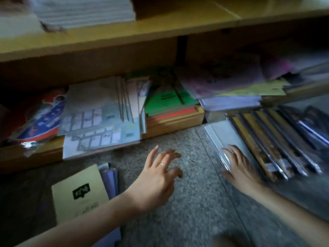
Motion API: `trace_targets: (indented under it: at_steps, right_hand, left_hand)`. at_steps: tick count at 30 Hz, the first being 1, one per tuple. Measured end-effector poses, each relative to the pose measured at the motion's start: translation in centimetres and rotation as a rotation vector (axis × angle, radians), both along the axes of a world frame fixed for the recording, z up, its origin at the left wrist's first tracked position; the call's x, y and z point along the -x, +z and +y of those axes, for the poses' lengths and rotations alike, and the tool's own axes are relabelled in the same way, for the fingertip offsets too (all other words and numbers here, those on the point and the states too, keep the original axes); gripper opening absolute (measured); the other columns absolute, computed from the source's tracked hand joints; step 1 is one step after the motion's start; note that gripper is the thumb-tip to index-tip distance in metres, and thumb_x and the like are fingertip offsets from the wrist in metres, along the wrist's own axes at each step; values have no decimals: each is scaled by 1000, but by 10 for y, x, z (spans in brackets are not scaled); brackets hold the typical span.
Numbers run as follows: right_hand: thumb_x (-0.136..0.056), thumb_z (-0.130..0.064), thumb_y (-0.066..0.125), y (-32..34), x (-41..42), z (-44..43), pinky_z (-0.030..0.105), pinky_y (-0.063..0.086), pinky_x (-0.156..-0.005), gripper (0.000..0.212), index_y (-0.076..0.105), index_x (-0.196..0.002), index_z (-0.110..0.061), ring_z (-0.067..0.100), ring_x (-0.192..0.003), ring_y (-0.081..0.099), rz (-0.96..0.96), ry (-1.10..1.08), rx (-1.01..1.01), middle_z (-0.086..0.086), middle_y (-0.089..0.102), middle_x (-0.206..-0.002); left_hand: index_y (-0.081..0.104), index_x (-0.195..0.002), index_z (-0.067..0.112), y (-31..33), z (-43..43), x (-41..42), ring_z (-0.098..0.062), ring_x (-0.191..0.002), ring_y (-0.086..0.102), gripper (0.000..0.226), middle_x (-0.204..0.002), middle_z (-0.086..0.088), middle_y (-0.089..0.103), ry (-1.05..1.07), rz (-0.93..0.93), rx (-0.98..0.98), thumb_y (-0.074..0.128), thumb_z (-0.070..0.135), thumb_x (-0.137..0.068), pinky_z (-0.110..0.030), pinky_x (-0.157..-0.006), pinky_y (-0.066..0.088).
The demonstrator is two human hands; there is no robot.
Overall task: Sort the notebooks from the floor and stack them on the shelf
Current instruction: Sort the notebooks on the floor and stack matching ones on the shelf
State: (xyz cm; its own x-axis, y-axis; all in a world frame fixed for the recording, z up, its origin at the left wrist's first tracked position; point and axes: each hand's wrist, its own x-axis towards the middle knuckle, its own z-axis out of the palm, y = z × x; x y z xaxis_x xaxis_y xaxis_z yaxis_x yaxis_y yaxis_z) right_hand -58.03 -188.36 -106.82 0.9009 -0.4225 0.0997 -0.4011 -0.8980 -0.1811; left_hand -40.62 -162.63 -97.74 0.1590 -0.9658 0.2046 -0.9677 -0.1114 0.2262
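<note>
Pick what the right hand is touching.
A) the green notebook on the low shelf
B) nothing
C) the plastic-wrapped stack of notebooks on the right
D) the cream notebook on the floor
C: the right hand rests with its fingers on the clear wrap of the plastic-wrapped stack, far from the cream notebook.

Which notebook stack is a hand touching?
The plastic-wrapped stack at right; the right hand rests on its near edge. The left hand touches none.

Speckled stone floor [187, 202], matt wooden shelf [124, 34], glossy plastic-wrapped notebooks [267, 139], matt paper booklet [78, 191]
</note>
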Motion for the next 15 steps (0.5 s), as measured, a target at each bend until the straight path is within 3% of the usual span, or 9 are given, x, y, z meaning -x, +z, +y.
trace_targets:
  at_steps: [4, 6, 8, 9, 11, 13, 15]
  right_hand:
    - [-62, -38, 84, -26, 32, -9, 43, 55, -60, 85, 42, -130, -9, 42, -86, 66, 209, -218, 55, 26, 52, -127]
    - [-73, -43, 74, -32, 30, -13, 44, 54, -68, 80, 43, -137, -9, 44, -98, 62, 222, -249, 108, 28, 47, -134]
    - [-91, -47, 50, -35, 22, -11, 44, 49, -86, 69, 29, -147, -14, 42, -125, 46, 231, -326, 108, 27, 29, -148]
    - [-95, -47, 39, -35, 17, -10, 43, 49, -87, 64, 25, -148, -15, 40, -129, 42, 221, -349, 145, 27, 27, -149]
    - [-99, -44, 28, -30, 6, -10, 38, 51, -83, 61, 18, -149, -13, 37, -132, 40, 297, -365, 243, 29, 25, -148]
    - [-100, -44, 24, -22, -4, -12, 33, 50, -82, 62, 8, -150, -11, 33, -134, 39, 454, -389, 206, 27, 23, -150]
    - [-99, -45, 24, -16, -11, -14, 30, 49, -72, 65, 7, -149, -8, 31, -120, 52, 498, -436, 179, 26, 35, -144]
  left_hand:
    - [58, -96, 25, -9, 1, 4, -24, -131, 37, 26, -129, -6, 49, -7, 71, -14, 45, 20, -74, -51, -110, 18]
    - [57, -97, 26, -11, -1, 2, -24, -131, 36, 25, -129, -5, 47, 11, 113, -22, 45, 21, -76, -50, -111, 18]
    - [57, -98, 26, -12, -5, 1, -23, -131, 35, 23, -129, -4, 46, 25, 144, -33, 46, 21, -79, -50, -111, 19]
    - [56, -98, 26, -12, -8, 2, -22, -131, 35, 22, -130, -3, 46, 31, 155, -35, 47, 21, -80, -50, -111, 19]
    - [55, -99, 26, -13, -12, 3, -22, -131, 35, 21, -130, -3, 47, 31, 180, -32, 50, 19, -81, -50, -111, 20]
    - [54, -100, 26, -15, -16, 5, -21, -130, 35, 21, -130, -4, 47, 11, 196, -34, 51, 17, -81, -50, -111, 20]
    - [53, -100, 26, -17, -20, 8, -21, -130, 36, 21, -129, -4, 47, -6, 203, -38, 51, 17, -81, -47, -111, 20]
